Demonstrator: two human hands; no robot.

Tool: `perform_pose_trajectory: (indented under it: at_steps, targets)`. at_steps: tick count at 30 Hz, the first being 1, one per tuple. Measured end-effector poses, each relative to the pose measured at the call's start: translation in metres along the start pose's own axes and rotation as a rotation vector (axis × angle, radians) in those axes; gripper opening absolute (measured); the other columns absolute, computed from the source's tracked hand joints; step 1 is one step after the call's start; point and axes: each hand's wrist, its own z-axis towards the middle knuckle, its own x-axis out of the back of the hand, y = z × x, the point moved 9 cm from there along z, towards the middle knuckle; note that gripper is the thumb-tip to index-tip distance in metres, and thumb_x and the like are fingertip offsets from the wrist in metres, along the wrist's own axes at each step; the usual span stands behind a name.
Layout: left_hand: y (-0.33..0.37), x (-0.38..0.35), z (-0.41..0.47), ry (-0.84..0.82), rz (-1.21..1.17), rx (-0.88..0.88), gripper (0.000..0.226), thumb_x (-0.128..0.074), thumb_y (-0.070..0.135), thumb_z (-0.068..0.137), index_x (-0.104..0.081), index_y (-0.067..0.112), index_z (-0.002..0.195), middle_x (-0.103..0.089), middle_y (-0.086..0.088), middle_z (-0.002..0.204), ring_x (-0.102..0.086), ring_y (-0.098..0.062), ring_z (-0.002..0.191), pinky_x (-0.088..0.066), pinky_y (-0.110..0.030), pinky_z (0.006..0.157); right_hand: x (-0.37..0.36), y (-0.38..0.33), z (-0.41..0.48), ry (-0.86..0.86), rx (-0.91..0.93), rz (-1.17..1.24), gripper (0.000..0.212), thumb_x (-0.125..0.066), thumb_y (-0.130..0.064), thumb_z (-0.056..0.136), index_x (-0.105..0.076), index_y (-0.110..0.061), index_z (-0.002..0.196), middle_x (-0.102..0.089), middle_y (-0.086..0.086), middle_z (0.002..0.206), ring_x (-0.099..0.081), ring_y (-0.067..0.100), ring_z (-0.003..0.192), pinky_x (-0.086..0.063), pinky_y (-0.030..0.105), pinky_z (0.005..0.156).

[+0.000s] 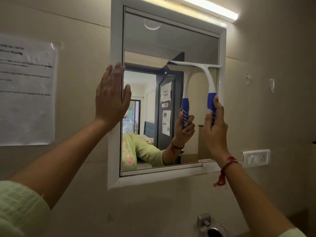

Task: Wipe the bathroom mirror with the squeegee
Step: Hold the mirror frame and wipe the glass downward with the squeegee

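Squeegee: white-and-blue plastic squeegee (207,77) is pressed against white-framed rectangular mirror (145,108) at 2 o'clock.
Right hand (215,127): clamped round blue handle.
Left hand (112,98): spread flat at 9 o'clock.

Mirror (145,108) set in a frame (116,100) on the wall, squeegee (203,72) pressed against its upper right, paper sheet (27,93) fixed to its left, switch plate (256,158) placed to its lower right, light tube (210,7) mounted above.

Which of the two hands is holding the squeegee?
The right hand, gripping the squeegee by its blue handle. The left hand lies flat and open on the mirror frame.
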Motion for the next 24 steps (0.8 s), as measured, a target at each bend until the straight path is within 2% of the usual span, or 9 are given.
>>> perform_pose_trajectory:
  at_steps: [3,7,15,24]
  targets:
    - [-0.001,0.000,0.000,0.013,0.004,-0.003,0.050,-0.039,0.025,0.094,-0.033,0.010,0.142,-0.036,-0.011,0.150,-0.025,-0.028,0.143,-0.022,-0.039,0.115,0.002,0.004,-0.015,-0.016,-0.001,0.010,0.049,-0.037,-0.023,0.100,-0.020,-0.024,0.145,-0.055,0.002,0.099,-0.055,-0.006,0.063,-0.045,0.003,0.055]
    - [0.000,-0.001,0.000,0.014,0.022,-0.017,0.049,-0.039,0.023,0.095,-0.033,0.010,0.142,-0.036,-0.011,0.150,-0.026,-0.028,0.143,-0.022,-0.037,0.115,0.005,0.003,-0.027,-0.022,-0.002,0.014,0.049,-0.037,-0.020,0.100,-0.020,-0.023,0.146,-0.056,0.011,0.109,-0.054,-0.009,0.066,-0.045,0.001,0.060]
    - [-0.002,-0.002,0.000,0.006,0.026,-0.019,0.048,-0.038,0.025,0.095,-0.035,0.012,0.141,-0.032,-0.008,0.152,-0.023,-0.025,0.144,-0.018,-0.033,0.116,0.011,0.005,-0.053,-0.041,-0.028,0.032,0.048,-0.032,-0.037,0.096,-0.019,-0.036,0.142,-0.052,0.002,0.088,-0.053,-0.002,0.059,-0.045,0.006,0.052]
    - [0.000,-0.001,0.000,0.018,0.017,-0.021,0.044,-0.036,0.020,0.097,-0.036,0.012,0.141,-0.033,-0.008,0.152,-0.023,-0.025,0.144,-0.015,-0.028,0.116,0.014,0.012,-0.090,-0.079,-0.060,0.033,0.049,-0.031,-0.038,0.095,-0.018,-0.037,0.142,-0.057,0.015,0.102,-0.052,-0.002,0.059,-0.044,0.007,0.051]
